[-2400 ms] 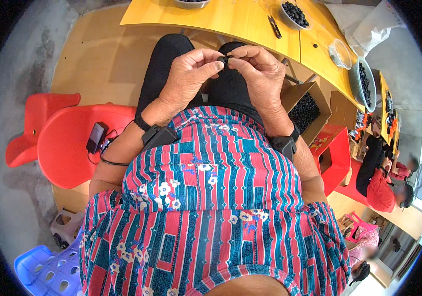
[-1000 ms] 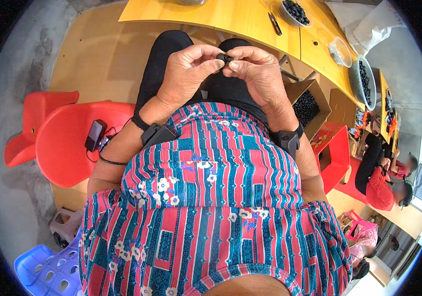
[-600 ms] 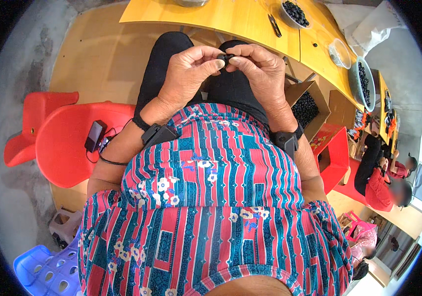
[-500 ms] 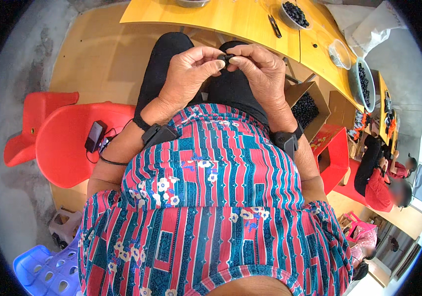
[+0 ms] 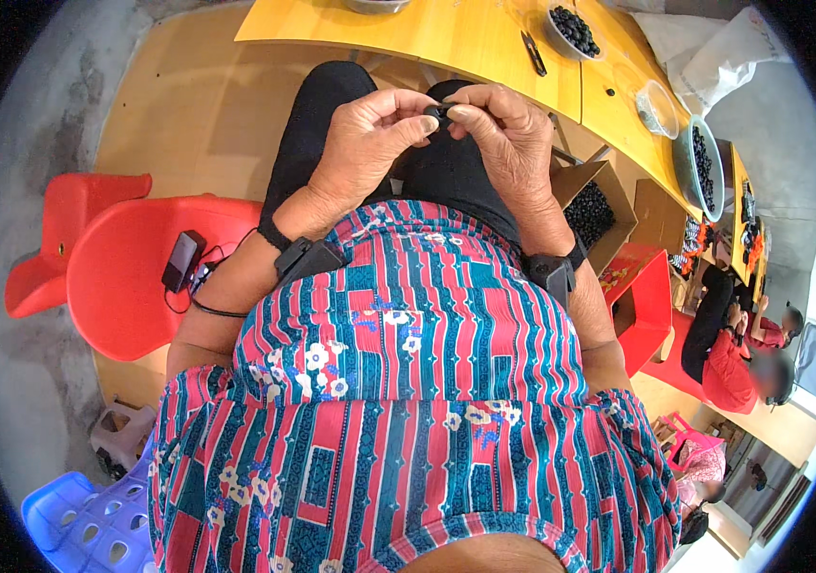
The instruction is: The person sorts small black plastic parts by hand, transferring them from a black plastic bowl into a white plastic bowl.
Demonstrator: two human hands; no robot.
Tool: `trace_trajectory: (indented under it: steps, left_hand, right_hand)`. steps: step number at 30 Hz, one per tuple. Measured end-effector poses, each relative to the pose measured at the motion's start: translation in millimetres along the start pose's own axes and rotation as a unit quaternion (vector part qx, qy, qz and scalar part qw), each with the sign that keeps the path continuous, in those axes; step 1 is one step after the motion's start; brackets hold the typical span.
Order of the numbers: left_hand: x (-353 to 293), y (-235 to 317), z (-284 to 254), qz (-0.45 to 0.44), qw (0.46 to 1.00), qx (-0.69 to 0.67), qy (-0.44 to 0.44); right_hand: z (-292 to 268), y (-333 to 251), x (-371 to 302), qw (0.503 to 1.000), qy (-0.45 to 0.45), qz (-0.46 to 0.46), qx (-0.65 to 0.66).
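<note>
Over my lap, a small round black part (image 5: pixel 439 115) is pinched between the fingertips of both hands. My left hand (image 5: pixel 370 137) grips it from the left, thumb and forefinger closed on it. From the right, my right hand (image 5: pixel 501 129) closes thumb and forefinger on its other side. Its finer shape is hidden by the fingertips. On the yellow table (image 5: pixel 408 31) ahead lie black thread snips (image 5: pixel 534 53), and a bowl of small black parts (image 5: pixel 572 34) stands to their right.
At the right are a clear plastic tub (image 5: pixel 657 108), a basin of black parts (image 5: pixel 701 170) and a cardboard box (image 5: pixel 601 212) holding more. A red chair (image 5: pixel 121 277) with a black device (image 5: pixel 183 262) stands left. People in red (image 5: pixel 734 372) sit far right.
My right thumb and fingers have shifted slightly on the small black part. Both hands stay in nearly the same place over my lap.
</note>
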State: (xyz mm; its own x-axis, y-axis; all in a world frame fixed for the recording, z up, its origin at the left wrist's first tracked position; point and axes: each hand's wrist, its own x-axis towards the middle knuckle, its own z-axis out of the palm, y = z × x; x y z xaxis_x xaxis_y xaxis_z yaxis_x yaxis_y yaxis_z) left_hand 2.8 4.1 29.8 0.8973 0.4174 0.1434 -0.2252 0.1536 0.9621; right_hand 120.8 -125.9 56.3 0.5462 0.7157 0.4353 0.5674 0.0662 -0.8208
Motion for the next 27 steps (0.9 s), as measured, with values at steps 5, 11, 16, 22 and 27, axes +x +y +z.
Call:
trace_trajectory:
  steps: [5,11,16,22,27]
  left_hand:
    - [0,0,0,0.017,0.999,0.04,0.006]
    - [0,2,-1,0.042,0.995,0.088,0.007]
    - [1,2,-1,0.051,0.992,0.118,0.016]
    - [2,-2,-3,0.033,0.995,0.091,0.011]
    - [3,-4,-2,0.021,0.996,0.082,0.006]
  right_hand:
    - [1,-2,0,0.998,0.003,-0.037,-0.044]
    - [0,-3,2,0.99,0.008,-0.06,-0.13]
    - [0,-3,3,0.982,-0.001,-0.084,-0.17]
    - [5,1,0,0.988,0.003,0.135,0.069]
    - [2,10,3,0.942,-0.018,0.235,0.24]
